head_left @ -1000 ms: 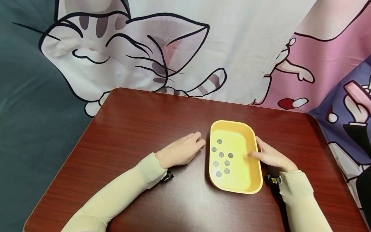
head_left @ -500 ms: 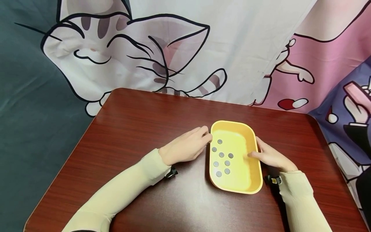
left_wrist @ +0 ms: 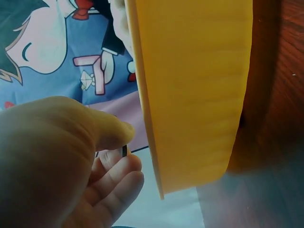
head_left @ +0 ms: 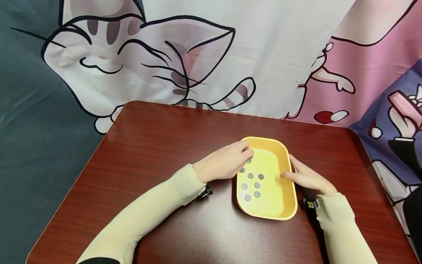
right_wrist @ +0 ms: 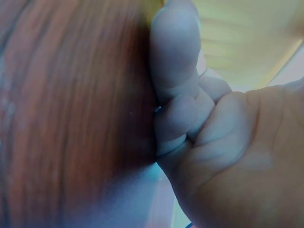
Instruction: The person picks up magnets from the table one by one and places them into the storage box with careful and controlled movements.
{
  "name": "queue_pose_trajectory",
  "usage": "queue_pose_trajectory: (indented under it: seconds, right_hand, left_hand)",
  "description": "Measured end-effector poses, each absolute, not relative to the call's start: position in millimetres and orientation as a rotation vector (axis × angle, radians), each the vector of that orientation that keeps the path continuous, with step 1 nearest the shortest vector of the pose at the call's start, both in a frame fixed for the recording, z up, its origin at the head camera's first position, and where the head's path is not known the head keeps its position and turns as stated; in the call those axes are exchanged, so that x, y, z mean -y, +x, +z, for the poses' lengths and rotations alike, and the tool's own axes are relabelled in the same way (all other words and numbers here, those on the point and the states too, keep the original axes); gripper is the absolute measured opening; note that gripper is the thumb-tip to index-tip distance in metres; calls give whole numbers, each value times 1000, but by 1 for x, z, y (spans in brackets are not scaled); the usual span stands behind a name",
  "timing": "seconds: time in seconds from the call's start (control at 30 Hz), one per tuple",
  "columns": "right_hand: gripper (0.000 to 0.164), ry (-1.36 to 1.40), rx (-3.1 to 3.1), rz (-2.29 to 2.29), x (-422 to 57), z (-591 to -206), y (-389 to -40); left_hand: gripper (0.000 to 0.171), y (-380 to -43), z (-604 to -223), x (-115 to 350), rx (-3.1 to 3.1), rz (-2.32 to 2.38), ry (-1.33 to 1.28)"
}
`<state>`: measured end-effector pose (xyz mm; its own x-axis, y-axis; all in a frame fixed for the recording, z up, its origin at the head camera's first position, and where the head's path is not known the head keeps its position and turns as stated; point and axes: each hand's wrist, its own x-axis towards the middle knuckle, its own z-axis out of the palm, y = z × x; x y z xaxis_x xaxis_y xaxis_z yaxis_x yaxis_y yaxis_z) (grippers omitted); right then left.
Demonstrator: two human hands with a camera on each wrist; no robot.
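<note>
A yellow plastic tray (head_left: 273,207) with rounded corners rests on the table in the head view. Several small grey round discs (head_left: 257,185) lie flat on its floor, mostly toward the left side. My left hand (head_left: 227,161) is over the tray's upper left rim. Between its thumb and finger, the left wrist view shows a thin dark disc (left_wrist: 125,150) pinched edge-on, beside the tray's outer wall. My right hand (head_left: 310,178) grips the tray's right wall, thumb over the rim and inside. Its other fingers are outside, partly hidden by the tray.
The reddish-brown wooden table (head_left: 158,135) has rounded corners and reaches to a hanging curtain (head_left: 273,55) with cartoon prints. Part of a dark object (head_left: 414,216) shows at the right edge of the head view.
My left hand has moved right and slightly up, from beside the tray to over its left rim, partly covering the topmost discs. My right hand and the tray stay in place.
</note>
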<state>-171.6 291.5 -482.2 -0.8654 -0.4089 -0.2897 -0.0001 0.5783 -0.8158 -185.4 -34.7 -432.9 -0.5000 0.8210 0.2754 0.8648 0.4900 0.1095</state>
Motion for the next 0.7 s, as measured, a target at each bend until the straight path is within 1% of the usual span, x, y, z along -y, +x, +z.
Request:
queue_pose_trajectory:
  seconds: [0.23, 0.47, 0.7]
  right_hand:
    - [82, -335, -2343, -1237, -291, -482, -172]
    - [83, -315, -2307, -1269, -291, -483, -172]
    - [75, -322, -2315, -1264, -293, -485, -174]
  left_hand:
    - [18, -193, -439, 18, 2524, -368, -1491]
    - [16, -199, -446, 3, 2559, -339, -1520]
    - [14, -201, -450, -8, 2594, -306, -1545]
